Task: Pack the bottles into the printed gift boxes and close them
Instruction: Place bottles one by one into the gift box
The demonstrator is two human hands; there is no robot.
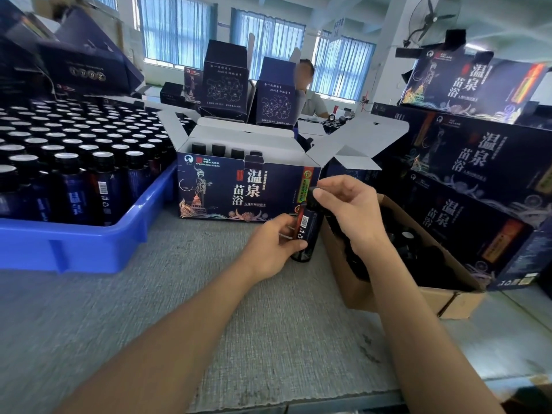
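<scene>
A dark bottle (pixel 307 231) with a barcode label stands on the grey table in front of me. My left hand (pixel 273 249) grips its body from the left. My right hand (pixel 349 204) pinches the black cap at its top. Just behind stands an open printed gift box (pixel 239 189), dark blue with gold figures and white characters, its white flaps raised; several black bottle caps show inside along its back row.
A blue tray (pixel 80 246) at the left is full of capped bottles. A brown cardboard box (pixel 397 282) of black caps sits at the right. Closed printed boxes (pixel 478 180) are stacked at the far right. Another person sits behind more open boxes (pixel 224 82).
</scene>
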